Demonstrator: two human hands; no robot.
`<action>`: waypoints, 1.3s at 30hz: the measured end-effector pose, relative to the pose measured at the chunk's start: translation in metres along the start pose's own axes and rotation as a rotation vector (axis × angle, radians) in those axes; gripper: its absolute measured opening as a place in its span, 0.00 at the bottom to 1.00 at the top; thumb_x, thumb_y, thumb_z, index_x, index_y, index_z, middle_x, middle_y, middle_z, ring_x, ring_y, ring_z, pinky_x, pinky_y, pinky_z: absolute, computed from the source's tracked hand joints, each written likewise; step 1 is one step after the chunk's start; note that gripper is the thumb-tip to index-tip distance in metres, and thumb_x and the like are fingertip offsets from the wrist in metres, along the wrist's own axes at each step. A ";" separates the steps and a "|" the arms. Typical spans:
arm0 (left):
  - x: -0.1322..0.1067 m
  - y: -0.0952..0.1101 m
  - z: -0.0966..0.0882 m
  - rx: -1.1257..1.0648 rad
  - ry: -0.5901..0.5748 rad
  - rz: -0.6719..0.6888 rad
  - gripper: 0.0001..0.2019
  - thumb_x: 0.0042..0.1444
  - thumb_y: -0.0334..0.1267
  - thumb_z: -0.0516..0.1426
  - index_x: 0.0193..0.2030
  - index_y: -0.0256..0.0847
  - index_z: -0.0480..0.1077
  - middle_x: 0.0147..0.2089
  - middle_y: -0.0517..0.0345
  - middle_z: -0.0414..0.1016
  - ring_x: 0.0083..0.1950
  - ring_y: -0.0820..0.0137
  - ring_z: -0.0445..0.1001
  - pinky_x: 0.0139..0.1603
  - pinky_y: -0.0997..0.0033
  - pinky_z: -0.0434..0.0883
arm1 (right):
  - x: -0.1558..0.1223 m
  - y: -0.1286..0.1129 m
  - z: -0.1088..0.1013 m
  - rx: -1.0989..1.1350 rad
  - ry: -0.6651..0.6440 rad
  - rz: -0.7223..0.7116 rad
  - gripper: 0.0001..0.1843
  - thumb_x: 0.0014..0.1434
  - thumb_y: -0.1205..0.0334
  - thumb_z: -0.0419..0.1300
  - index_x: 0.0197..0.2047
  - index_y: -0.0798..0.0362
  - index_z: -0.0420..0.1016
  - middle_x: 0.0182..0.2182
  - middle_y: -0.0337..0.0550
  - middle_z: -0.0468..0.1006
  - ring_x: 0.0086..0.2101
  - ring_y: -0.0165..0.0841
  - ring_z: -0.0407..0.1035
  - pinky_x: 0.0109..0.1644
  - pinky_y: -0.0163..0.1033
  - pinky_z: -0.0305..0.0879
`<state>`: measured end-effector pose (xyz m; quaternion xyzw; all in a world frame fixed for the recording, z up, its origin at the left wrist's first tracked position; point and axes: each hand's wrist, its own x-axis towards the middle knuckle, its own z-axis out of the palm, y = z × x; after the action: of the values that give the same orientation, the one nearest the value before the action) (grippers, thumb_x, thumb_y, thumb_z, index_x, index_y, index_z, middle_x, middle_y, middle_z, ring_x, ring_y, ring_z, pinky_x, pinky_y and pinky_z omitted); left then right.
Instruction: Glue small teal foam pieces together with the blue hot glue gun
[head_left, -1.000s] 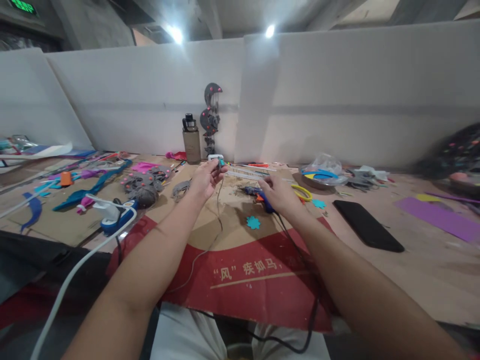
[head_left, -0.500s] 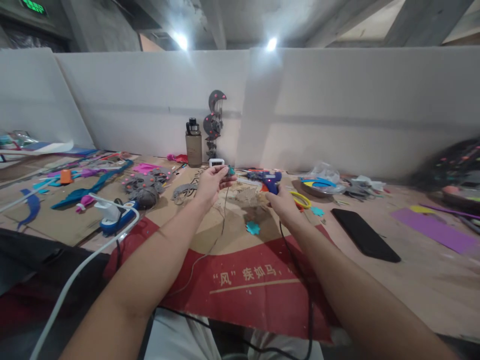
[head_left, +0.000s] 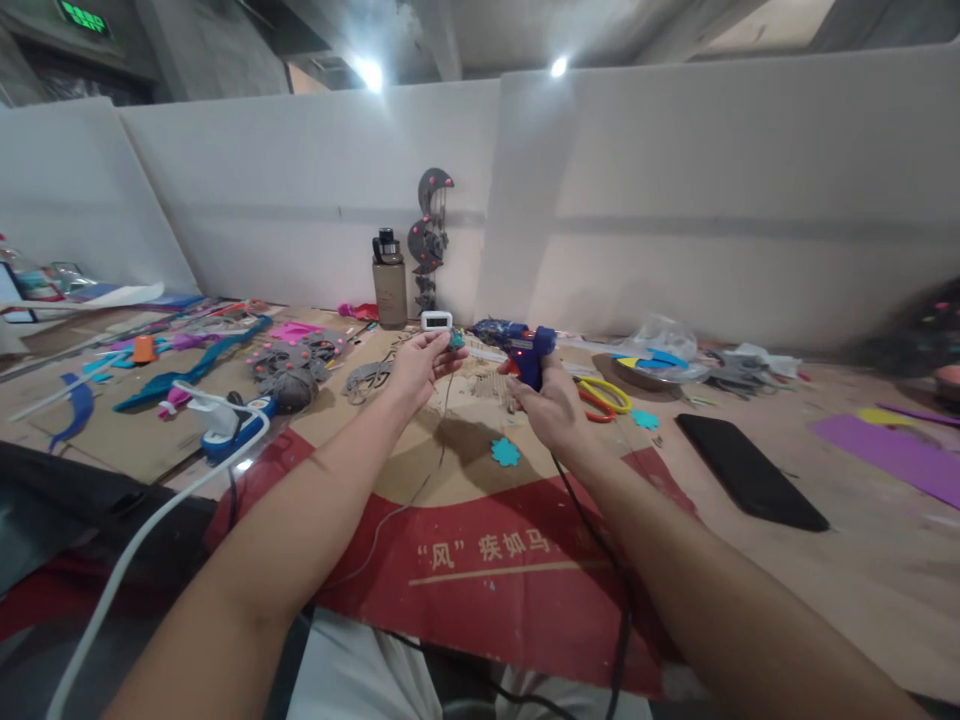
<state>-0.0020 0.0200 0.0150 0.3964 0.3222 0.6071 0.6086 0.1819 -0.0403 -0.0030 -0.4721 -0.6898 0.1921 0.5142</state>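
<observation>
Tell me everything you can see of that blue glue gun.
The glue gun looks like blue plastic, with a darker, mottled front end and an orange-red trigger. The right hand grips its handle, holding it roughly level above the table. Its nozzle points toward the small teal piece in the left hand; whether they touch is too small to tell. A black cord runs down from below the right hand.

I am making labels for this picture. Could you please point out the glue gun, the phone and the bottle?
Glue gun (head_left: 523, 345): head view, on its blue body.
Phone (head_left: 750, 471): head view, middle of its black upper face.
Bottle (head_left: 390, 295): head view, on its side below the cap.
</observation>
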 end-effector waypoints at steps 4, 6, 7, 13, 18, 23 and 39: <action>0.001 -0.002 0.000 0.013 -0.022 0.017 0.05 0.55 0.33 0.60 0.36 0.36 0.68 0.30 0.56 0.78 0.30 0.73 0.78 0.31 0.77 0.74 | -0.001 -0.004 0.002 0.017 0.023 0.028 0.13 0.55 0.60 0.54 0.45 0.52 0.67 0.36 0.43 0.74 0.33 0.34 0.68 0.40 0.43 0.65; 0.001 -0.002 0.000 0.006 -0.031 0.019 0.05 0.55 0.34 0.61 0.36 0.36 0.68 0.30 0.56 0.77 0.30 0.73 0.78 0.31 0.76 0.74 | -0.002 -0.007 0.003 0.022 0.010 0.036 0.12 0.55 0.61 0.54 0.44 0.51 0.67 0.35 0.43 0.74 0.34 0.35 0.68 0.41 0.43 0.65; 0.000 -0.002 0.000 0.001 -0.036 0.019 0.05 0.55 0.34 0.61 0.36 0.36 0.68 0.30 0.56 0.77 0.30 0.72 0.78 0.31 0.76 0.74 | -0.003 -0.008 0.003 0.025 0.006 0.034 0.12 0.55 0.61 0.54 0.43 0.51 0.67 0.35 0.43 0.74 0.34 0.36 0.68 0.41 0.43 0.65; -0.001 0.000 0.002 -0.020 -0.067 0.020 0.06 0.54 0.34 0.61 0.37 0.36 0.69 0.31 0.54 0.78 0.30 0.71 0.79 0.33 0.74 0.74 | -0.005 -0.009 0.003 -0.012 0.009 0.022 0.12 0.55 0.61 0.54 0.44 0.51 0.67 0.37 0.46 0.75 0.35 0.37 0.68 0.43 0.45 0.64; -0.002 -0.002 0.005 -0.002 -0.066 0.011 0.05 0.54 0.32 0.60 0.36 0.35 0.69 0.29 0.55 0.77 0.30 0.71 0.79 0.32 0.75 0.74 | -0.005 -0.008 0.005 -0.015 0.010 0.029 0.12 0.56 0.60 0.54 0.45 0.51 0.66 0.37 0.45 0.75 0.36 0.37 0.68 0.43 0.45 0.64; -0.003 -0.003 0.005 0.043 -0.056 0.026 0.05 0.53 0.32 0.61 0.35 0.36 0.69 0.29 0.56 0.77 0.29 0.71 0.79 0.33 0.73 0.74 | -0.007 -0.012 0.006 -0.034 0.019 0.028 0.12 0.56 0.61 0.53 0.44 0.51 0.65 0.36 0.46 0.75 0.35 0.38 0.68 0.43 0.45 0.64; -0.005 0.000 0.009 0.067 -0.036 0.023 0.05 0.54 0.32 0.61 0.35 0.36 0.68 0.27 0.58 0.75 0.31 0.70 0.79 0.36 0.71 0.74 | -0.007 -0.012 0.007 -0.083 0.040 0.020 0.11 0.55 0.61 0.54 0.43 0.50 0.66 0.34 0.44 0.74 0.33 0.38 0.67 0.40 0.45 0.64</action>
<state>0.0056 0.0142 0.0185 0.4312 0.3267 0.5955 0.5938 0.1707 -0.0509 -0.0003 -0.5037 -0.6821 0.1588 0.5058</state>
